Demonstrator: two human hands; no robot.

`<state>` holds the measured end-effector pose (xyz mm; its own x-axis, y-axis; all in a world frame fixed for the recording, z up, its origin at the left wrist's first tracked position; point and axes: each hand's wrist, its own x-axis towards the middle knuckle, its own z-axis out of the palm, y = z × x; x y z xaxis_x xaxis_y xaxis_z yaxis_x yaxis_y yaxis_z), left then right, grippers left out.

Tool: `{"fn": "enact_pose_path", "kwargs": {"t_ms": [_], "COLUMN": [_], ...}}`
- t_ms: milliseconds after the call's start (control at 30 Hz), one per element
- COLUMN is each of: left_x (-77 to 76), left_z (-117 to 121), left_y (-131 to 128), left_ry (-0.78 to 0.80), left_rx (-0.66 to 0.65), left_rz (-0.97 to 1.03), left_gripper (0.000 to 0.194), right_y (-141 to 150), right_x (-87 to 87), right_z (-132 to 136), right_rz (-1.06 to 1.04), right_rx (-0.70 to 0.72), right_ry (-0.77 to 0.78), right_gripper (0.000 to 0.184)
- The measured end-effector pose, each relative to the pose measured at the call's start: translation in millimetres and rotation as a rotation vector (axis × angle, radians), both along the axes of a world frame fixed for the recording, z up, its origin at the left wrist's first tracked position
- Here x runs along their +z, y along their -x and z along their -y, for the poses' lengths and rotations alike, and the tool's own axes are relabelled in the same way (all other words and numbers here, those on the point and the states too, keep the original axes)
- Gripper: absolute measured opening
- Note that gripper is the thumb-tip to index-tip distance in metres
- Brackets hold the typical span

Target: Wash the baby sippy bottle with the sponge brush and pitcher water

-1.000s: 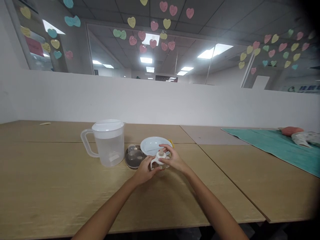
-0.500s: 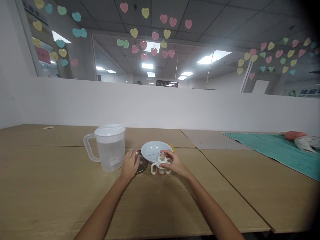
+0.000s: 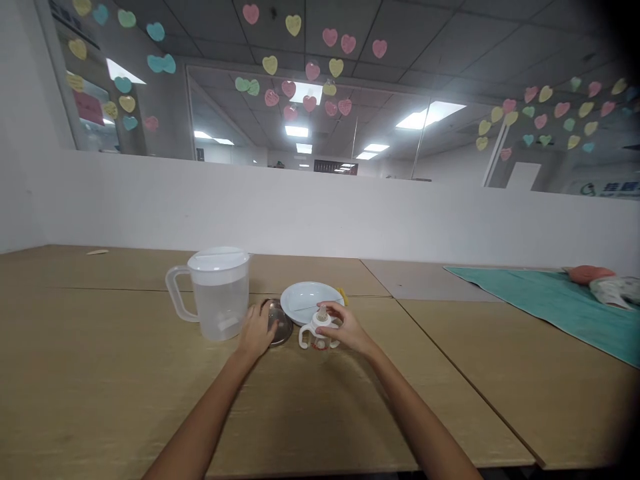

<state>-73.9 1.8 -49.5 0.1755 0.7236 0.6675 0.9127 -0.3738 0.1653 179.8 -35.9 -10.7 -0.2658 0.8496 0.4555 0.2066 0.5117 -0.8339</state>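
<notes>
My right hand [image 3: 350, 331] is closed around the top of a small baby bottle [image 3: 320, 323] with a clear teat, a white collar and two white side handles. Its thumb and fingers grip near the collar, and the bottle looks upright. My left hand [image 3: 255, 331] lies against the left side of a round, shiny metal bowl [image 3: 283, 323], fingers stretched out and thumb apart over it. Part of the bowl is hidden by that hand. Just behind the bottle sits a shallow white dish [image 3: 305, 293]. Left of my left hand stands a translucent lidded jug [image 3: 220, 300].
Something yellow [image 3: 343, 295] shows at the dish's right edge. A green cloth [image 3: 545, 300] covers the right side of the wooden table [image 3: 350, 413], with an orange item [image 3: 590, 274] on it. A flat strip [image 3: 97, 252] lies far left. Behind rises a white wall [image 3: 300, 213].
The view has shifted slightly. My right hand and the baby bottle have moved a little to the left. My left hand stays at the metal bowl.
</notes>
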Motion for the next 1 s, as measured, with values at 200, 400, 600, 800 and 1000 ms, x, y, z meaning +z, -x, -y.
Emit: {"fn": "enact_pose_path", "kwargs": {"t_ms": [200, 400, 600, 800, 1000], "left_x": [11.9, 50.0, 44.8, 24.2, 14.9], "left_z": [10, 44, 55, 48, 49], "left_y": [-7, -52, -94, -94, -96], "left_ry": [0.009, -0.365, -0.221, -0.043, 0.013], "left_rx": [0.03, -0.246, -0.528, -0.61, -0.559], "left_rz": [0.168, 0.506, 0.281, 0.318, 0.419], "left_gripper": [0.036, 0.039, 0.039, 0.041, 0.041], "right_y": [-2, -3, 1, 11, 14], "right_x": [-3.3, -8.0, -7.7, -13.7, -21.3], "right_z": [-4, -9, -8, -1, 3], "right_rz": [0.013, 0.003, -0.051, 0.084, 0.241], "right_rx": [-0.002, 0.0, -0.001, -0.102, -0.248], "right_ry": [-0.034, -0.041, -0.157, -0.346, -0.494], "right_gripper": [0.06, 0.074, 0.082, 0.078, 0.059]}}
